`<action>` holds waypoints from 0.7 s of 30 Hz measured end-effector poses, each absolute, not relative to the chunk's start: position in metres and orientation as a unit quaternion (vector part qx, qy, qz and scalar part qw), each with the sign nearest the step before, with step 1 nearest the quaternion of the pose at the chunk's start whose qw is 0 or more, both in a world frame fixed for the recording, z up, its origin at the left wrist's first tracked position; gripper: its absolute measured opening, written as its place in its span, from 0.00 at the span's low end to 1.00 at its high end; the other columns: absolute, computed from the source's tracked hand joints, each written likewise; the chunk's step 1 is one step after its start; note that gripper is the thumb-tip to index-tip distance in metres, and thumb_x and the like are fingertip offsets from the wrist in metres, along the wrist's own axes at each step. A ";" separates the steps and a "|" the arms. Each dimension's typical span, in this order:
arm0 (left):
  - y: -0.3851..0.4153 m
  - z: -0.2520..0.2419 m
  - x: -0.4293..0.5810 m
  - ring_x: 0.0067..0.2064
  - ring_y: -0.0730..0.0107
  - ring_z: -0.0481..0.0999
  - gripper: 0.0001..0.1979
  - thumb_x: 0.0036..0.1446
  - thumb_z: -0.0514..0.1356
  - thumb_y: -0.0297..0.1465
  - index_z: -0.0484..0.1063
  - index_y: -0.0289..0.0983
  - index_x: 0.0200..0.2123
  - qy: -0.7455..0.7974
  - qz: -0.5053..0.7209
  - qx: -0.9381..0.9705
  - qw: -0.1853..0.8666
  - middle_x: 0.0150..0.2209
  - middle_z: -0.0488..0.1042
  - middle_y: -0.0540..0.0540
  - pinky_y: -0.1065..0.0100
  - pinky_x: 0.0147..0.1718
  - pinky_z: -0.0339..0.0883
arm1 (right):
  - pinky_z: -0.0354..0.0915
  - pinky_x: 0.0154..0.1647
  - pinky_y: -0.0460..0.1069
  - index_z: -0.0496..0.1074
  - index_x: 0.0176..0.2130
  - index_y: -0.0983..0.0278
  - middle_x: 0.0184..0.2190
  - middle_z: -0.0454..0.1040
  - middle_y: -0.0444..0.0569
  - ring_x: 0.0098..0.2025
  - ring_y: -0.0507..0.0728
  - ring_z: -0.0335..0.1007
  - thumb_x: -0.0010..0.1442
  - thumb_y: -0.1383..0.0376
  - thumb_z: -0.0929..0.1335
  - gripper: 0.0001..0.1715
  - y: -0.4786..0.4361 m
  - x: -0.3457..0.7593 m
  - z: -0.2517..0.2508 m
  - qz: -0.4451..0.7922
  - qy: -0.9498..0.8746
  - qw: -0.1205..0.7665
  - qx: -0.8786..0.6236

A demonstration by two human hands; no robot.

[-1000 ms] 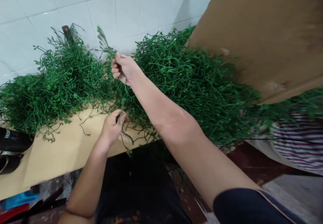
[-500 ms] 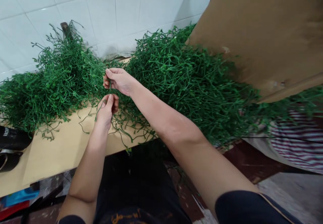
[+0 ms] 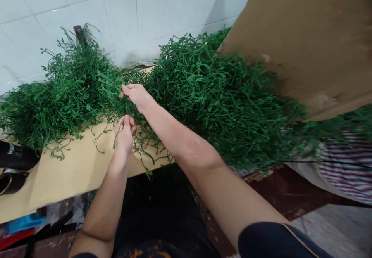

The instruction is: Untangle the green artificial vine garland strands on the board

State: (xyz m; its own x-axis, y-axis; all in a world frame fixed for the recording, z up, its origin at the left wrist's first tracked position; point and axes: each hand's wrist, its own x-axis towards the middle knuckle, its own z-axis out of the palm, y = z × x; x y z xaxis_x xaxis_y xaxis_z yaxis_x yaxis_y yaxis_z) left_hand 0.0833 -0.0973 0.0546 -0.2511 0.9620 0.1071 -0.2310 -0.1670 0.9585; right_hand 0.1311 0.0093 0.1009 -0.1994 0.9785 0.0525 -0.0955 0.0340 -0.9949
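Between thumb and fingers, my left hand (image 3: 124, 132) pinches a thin green plastic stem (image 3: 116, 134), whose end trails down past the thumb. A little above it, my right hand (image 3: 135, 94) is closed on a small bunch of green stems (image 3: 112, 84) that fans out to the left. A large heap of artificial green stems (image 3: 209, 91) lies to the right, partly behind my right forearm. Another heap (image 3: 69, 87) spreads to the left against the wall. Loose stems (image 3: 100, 141) lie on the tan board (image 3: 75, 168) below.
A big cardboard sheet (image 3: 302, 37) leans over the right heap. White tiles (image 3: 162, 13) cover the wall behind. At the left edge are a black tumbler (image 3: 17, 156) and a roll of tape (image 3: 11, 182). A striped cloth (image 3: 345, 168) is at the right.
My hands have moved slightly apart; the left has come lower, toward me. The right hand still grips its bunch. The view has shifted a little.
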 end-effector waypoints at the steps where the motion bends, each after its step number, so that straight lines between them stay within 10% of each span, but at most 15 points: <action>1: -0.104 0.054 0.085 0.17 0.81 0.46 0.21 0.55 0.55 0.46 0.56 0.37 0.21 0.456 0.647 0.412 0.451 0.15 0.48 0.58 0.74 0.17 0.40 | 0.51 0.25 0.41 0.63 0.17 0.68 0.16 0.63 0.40 0.21 0.44 0.54 0.60 0.67 0.64 0.20 0.014 0.131 0.100 0.547 -0.533 0.490 -0.421; 6: -0.146 0.059 0.091 0.19 0.80 0.54 0.23 0.57 0.51 0.48 0.61 0.36 0.20 0.461 0.504 0.579 0.445 0.17 0.56 0.54 0.73 0.19 0.48 | 0.48 0.23 0.40 0.58 0.20 0.66 0.19 0.62 0.39 0.21 0.44 0.51 0.64 0.65 0.59 0.21 0.035 0.155 0.110 0.523 -0.398 0.591 -0.469; 16: -0.109 0.058 0.056 0.37 0.69 0.70 0.19 0.43 0.67 0.35 0.72 0.35 0.40 0.559 0.396 0.619 0.385 0.40 0.75 0.43 0.68 0.35 0.63 | 0.51 0.21 0.41 0.60 0.18 0.66 0.17 0.66 0.42 0.19 0.44 0.55 0.63 0.66 0.61 0.22 -0.005 0.175 0.128 0.582 -0.585 0.451 -0.340; 21: -0.097 0.067 0.049 0.38 0.72 0.71 0.25 0.43 0.66 0.40 0.69 0.35 0.44 0.526 0.544 0.498 0.424 0.44 0.74 0.42 0.71 0.34 0.65 | 0.49 0.23 0.43 0.63 0.16 0.66 0.13 0.58 0.38 0.18 0.45 0.49 0.60 0.65 0.65 0.22 -0.010 0.185 0.119 0.450 -0.730 0.399 -0.326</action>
